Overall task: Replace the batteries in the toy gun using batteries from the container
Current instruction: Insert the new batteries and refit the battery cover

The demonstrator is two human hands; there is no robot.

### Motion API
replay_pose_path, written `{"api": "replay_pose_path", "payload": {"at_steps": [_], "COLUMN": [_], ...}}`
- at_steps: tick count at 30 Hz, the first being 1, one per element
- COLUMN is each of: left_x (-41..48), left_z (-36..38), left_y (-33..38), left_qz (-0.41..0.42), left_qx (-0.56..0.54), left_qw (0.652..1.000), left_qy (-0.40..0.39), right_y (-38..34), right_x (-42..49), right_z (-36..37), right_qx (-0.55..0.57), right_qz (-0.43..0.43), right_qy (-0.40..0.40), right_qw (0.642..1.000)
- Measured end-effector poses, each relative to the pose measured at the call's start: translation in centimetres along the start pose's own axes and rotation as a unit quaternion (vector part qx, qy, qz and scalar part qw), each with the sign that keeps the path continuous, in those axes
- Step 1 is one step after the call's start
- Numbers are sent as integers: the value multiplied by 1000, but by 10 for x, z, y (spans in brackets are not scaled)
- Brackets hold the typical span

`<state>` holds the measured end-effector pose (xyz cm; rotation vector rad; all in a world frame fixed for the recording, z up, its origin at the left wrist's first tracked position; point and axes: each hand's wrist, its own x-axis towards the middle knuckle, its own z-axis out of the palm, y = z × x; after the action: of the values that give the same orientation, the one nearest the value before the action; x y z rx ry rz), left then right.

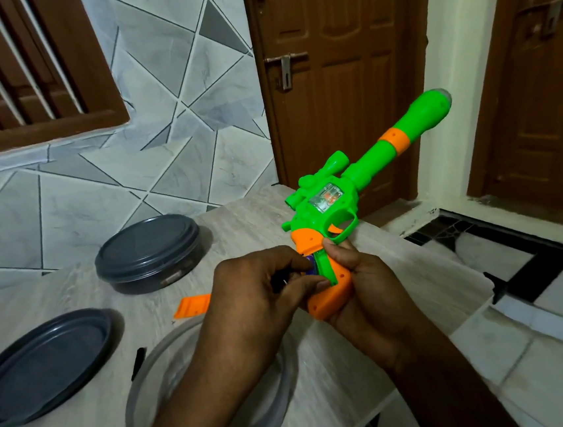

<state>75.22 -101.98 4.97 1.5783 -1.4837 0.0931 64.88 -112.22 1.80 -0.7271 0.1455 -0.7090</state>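
The right hand (366,291) is clasping the toy gun (328,209) steady while the left hand (257,295) is pinching a battery (310,265) into its open grip.

Home: tiled wall (163,138), wooden doors (335,70).

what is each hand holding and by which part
The right hand grips the toy gun by its orange handle; the left hand pinches a purple battery at the handle's open compartment.

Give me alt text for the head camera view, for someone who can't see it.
The right hand grips a green toy gun by its orange handle while the left hand pinches a purple battery at its open compartment. An orange cover lies on the table.
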Motion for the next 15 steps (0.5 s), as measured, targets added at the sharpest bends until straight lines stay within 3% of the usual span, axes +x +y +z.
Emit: {"api": "replay_pose_path", "payload": {"at_steps": [4, 9, 15], "left_x": [-1, 0, 1], "left_z": [-3, -5, -3], "left_y": [5, 6, 3], "left_qz": [29, 6, -3], "left_qx": [22, 2, -5], "left_qw": [999, 1000, 1000], "left_qy": [10, 4, -8], "right_y": [0, 1, 2], "right_x": [0, -1, -3], "right_z": [2, 3, 1], "right_qx": [18, 37, -12], "right_qz": [4, 6, 20], "right_qy": [5, 1, -5], "right_qw": [1000, 999, 1000]}}
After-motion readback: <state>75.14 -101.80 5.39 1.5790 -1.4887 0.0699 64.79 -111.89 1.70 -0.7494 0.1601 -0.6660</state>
